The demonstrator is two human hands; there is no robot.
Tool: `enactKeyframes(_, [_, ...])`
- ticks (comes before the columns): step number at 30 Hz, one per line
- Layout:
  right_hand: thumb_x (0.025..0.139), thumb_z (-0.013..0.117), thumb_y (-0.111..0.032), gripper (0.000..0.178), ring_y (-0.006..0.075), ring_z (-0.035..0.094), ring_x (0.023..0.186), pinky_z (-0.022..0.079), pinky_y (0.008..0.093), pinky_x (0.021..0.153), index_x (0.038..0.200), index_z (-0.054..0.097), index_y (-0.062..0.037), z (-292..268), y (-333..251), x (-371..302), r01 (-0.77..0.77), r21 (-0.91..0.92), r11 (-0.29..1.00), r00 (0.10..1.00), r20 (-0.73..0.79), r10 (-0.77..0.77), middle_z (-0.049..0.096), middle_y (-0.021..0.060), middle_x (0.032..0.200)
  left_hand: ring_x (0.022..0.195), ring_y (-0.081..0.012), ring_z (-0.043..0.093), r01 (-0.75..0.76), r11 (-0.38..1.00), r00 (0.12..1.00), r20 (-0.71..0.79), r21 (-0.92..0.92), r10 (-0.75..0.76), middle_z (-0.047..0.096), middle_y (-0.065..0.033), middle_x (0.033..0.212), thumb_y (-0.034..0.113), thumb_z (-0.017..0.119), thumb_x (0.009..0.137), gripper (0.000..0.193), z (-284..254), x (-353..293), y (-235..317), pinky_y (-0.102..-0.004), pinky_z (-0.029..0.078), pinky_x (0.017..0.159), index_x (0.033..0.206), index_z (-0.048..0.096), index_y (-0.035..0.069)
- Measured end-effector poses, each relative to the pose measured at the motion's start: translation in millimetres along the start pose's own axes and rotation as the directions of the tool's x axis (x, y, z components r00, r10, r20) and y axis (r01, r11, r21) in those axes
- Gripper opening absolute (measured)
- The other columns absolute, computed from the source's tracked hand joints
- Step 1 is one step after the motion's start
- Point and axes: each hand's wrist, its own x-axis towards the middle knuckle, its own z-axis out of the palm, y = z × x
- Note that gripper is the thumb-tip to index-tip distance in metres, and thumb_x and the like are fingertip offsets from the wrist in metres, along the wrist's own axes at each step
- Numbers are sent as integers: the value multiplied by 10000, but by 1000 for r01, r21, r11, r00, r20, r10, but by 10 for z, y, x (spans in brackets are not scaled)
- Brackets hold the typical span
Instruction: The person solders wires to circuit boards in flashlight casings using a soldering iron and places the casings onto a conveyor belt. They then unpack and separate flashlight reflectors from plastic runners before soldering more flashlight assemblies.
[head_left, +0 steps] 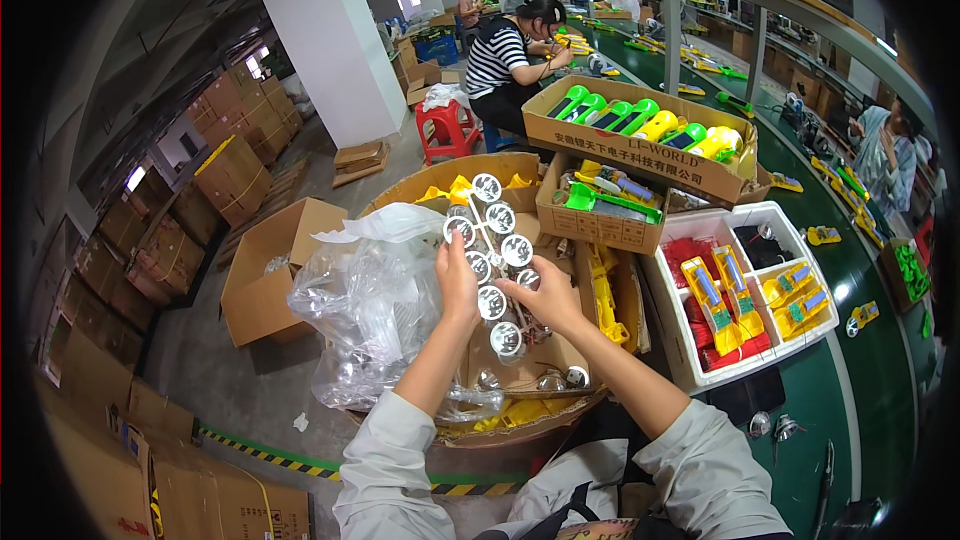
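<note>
Over a big open carton (400, 183), both my hands hold up a white plastic runner frame of round, shiny lamp reflectors (516, 250). Along its left side my left hand (458, 285) is closed on the frame's edge. From the lower right my right hand (550, 298) grips it, thumb pointing inward among the reflectors. The frame stands tilted, with reflectors in two rows. Beside my left forearm, a crumpled clear plastic bag (362, 290) spills over the carton. Yellow plastic parts (606, 300) lie along the carton's right side, and a few loose reflectors (551, 381) rest at its bottom.
Right of the carton, a white foam tray (822, 308) holds red wires, black wires and yellow housings. Boxes of green and yellow lamps (612, 112) stand behind it. A green conveyor (868, 380) runs along the right. Farther off, a person in stripes (505, 58) sits working.
</note>
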Motion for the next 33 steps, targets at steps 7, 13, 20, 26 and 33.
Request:
enactKeyframes(7, [661,692,-209,569,319,531,942,425,357,821,1127,475,36,214,34,360,255,-198,946,924,-238,-299,455,228,1197,894,-159,537,-248,967,950,-183,63,255,568,-101,995,195,434,901,297,1,471,-232,-283,419,786,1082,477,-36])
enactKeyframes(13, [652,713,-265,718,331,488,1085,418,349,870,1224,379,15,270,56,525,336,-483,809,888,-123,-443,442,241,1217,1062,-231,443,-234,884,812,-419,405,407,443,-162,1174,158,354,900,373,-302,718,-491,-319,332,922,1213,374,-44])
enactKeyframes(20, [735,649,-385,649,244,610,797,469,332,701,1242,385,-76,-371,-761,625,379,-36,925,924,-41,-380,607,161,909,675,-139,517,-171,978,984,62,120,164,533,-69,831,170,324,901,221,15,-185,66,-261,444,611,994,471,33])
enactKeyframes(26, [900,467,-300,317,75,496,609,414,256,566,927,559,2,-356,-699,570,100,371,923,993,22,-116,599,49,738,621,-66,473,-256,921,957,214,293,198,517,-4,744,362,368,930,330,98,-514,102,-201,389,554,978,485,57])
enactKeyframes(33, [837,567,-322,336,144,558,595,434,297,552,834,565,14,-348,-454,262,33,151,988,994,-108,-17,599,103,680,563,-56,457,-74,959,979,202,274,17,499,6,690,339,408,925,307,-100,-556,-73,-199,384,505,918,495,45])
